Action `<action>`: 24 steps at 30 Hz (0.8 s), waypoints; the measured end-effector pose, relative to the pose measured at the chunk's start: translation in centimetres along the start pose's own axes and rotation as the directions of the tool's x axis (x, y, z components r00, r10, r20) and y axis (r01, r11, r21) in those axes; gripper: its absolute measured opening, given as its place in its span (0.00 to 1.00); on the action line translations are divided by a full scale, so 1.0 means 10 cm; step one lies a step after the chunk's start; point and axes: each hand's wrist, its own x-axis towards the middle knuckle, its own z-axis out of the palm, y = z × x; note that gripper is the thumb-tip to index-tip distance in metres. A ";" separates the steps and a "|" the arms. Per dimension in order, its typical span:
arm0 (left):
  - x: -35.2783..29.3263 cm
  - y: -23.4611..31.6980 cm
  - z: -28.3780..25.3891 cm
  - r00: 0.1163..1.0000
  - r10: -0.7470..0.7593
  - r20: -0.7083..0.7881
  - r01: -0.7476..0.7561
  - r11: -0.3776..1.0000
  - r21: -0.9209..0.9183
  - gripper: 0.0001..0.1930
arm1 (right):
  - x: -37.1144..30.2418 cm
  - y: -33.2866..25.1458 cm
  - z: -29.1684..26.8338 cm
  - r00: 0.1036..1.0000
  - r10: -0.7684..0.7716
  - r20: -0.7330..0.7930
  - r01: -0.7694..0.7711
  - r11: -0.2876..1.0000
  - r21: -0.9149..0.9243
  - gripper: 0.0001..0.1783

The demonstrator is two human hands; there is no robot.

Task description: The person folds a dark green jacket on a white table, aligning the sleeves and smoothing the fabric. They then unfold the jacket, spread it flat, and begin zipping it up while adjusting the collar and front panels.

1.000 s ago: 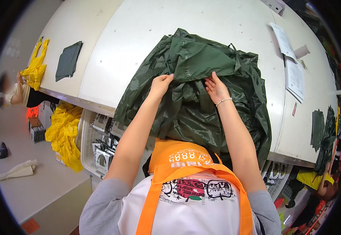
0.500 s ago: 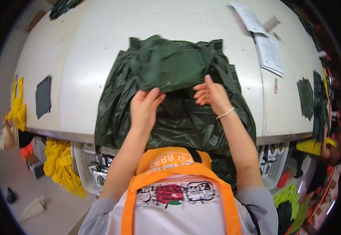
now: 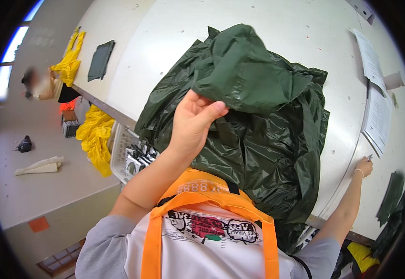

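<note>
A dark green, shiny raincoat [image 3: 253, 153] is spread over the table in front of me and hangs past the near edge. Its hood-like matte green part [image 3: 249, 69] lies at the far end, a seam showing along its edge. My left hand [image 3: 194, 122] pinches the near left corner of that part between thumb and fingers, lifting it slightly. Off to the right, my right hand [image 3: 363, 166] is closed on a small, slim silver-tipped tool [image 3: 370, 157], mostly hidden by the fingers, beside the printed sheets.
Printed papers [image 3: 374, 102] lie on the white table [image 3: 165, 46] at right, with folded green pieces [image 3: 390, 195] nearer the right edge. A folded dark green piece [image 3: 101, 60] is at far left. Below the edge are a white basket [image 3: 120, 153] and yellow cloth [image 3: 94, 139]. Someone [image 3: 49, 83] handles yellow material.
My right hand has left the green fabric, reached right across the table and closed on the small tool there. My left hand keeps its pinch. The whole view has turned and shifted.
</note>
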 end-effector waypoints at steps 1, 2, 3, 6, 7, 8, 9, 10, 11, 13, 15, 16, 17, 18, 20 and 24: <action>0.03 0.01 0.07 1.000 -0.007 0.022 0.007 1.000 -0.002 0.19 | 0.01 0.08 0.07 0.999 0.009 -0.031 -0.008 1.000 0.027 0.22; 0.07 0.01 0.09 0.999 -0.003 0.041 0.002 1.000 0.009 0.19 | 0.05 0.14 0.20 0.998 0.022 -0.060 -0.019 0.998 0.052 0.21; 0.10 -0.01 0.12 0.998 -0.003 0.064 0.002 1.000 0.010 0.18 | 0.07 0.21 0.18 0.995 0.036 -0.098 -0.030 0.997 0.069 0.20; 0.13 -0.06 0.21 0.997 0.011 0.081 -0.011 1.000 0.004 0.18 | -0.13 -0.13 -0.18 0.985 -0.033 0.170 -0.098 0.703 0.704 0.17; 0.11 -0.07 0.22 0.997 0.025 0.066 -0.027 0.999 0.020 0.17 | -0.45 -0.54 -0.51 0.985 -0.067 0.157 -0.103 0.499 0.860 0.17; 0.09 -0.08 0.22 0.998 0.039 0.053 -0.041 0.998 0.037 0.17 | -0.92 -1.02 -1.01 0.986 -0.096 0.138 -0.108 0.262 0.959 0.17; 0.10 -0.09 0.22 0.997 0.058 0.058 -0.061 0.997 0.040 0.17 | -1.35 -1.40 -1.64 0.949 -0.209 0.236 -0.229 0.058 0.972 0.19; 0.12 -0.11 0.23 0.994 0.073 0.081 -0.076 0.996 0.039 0.17 | -1.69 -1.64 -2.06 0.930 -0.304 0.205 -0.216 -0.003 0.976 0.17; 0.11 -0.12 0.22 0.992 0.092 0.090 -0.096 0.994 0.042 0.17 | -2.04 -1.90 -2.38 0.895 -0.423 0.141 -0.160 -0.011 0.987 0.14; 0.10 -0.12 0.24 0.988 0.105 0.115 -0.110 0.993 0.040 0.17 | -2.62 -2.27 -2.82 0.805 -0.593 0.011 -0.018 -0.005 1.000 0.10; 0.08 -0.12 0.21 0.984 0.118 0.131 -0.124 0.991 0.042 0.17 | -3.07 -2.61 -3.03 0.721 -0.693 -0.021 0.001 -0.029 1.000 0.08; 0.05 -0.10 0.19 0.982 0.121 0.142 -0.128 0.991 0.042 0.16 | -3.22 -2.73 -3.11 0.681 -0.732 -0.027 -0.006 -0.042 0.999 0.08; 0.04 -0.09 0.18 0.980 0.126 0.155 -0.133 0.990 0.040 0.16 | -3.31 -2.82 -3.17 0.663 -0.741 -0.107 0.085 -0.067 0.994 0.10; 0.03 -0.09 0.15 0.978 0.131 0.162 -0.139 0.989 0.039 0.17 | -3.40 -2.88 -3.21 0.631 -0.755 -0.182 0.170 -0.094 0.981 0.12; 0.03 -0.09 0.08 0.974 0.142 0.176 -0.151 0.988 0.037 0.17 | -3.52 -2.96 -3.25 0.622 -0.757 -0.203 0.163 -0.128 0.978 0.11; 0.03 -0.10 -0.05 0.970 0.147 0.193 -0.152 0.988 0.013 0.16 | -3.68 -3.05 -3.29 0.608 -0.763 -0.221 0.230 -0.097 0.968 0.05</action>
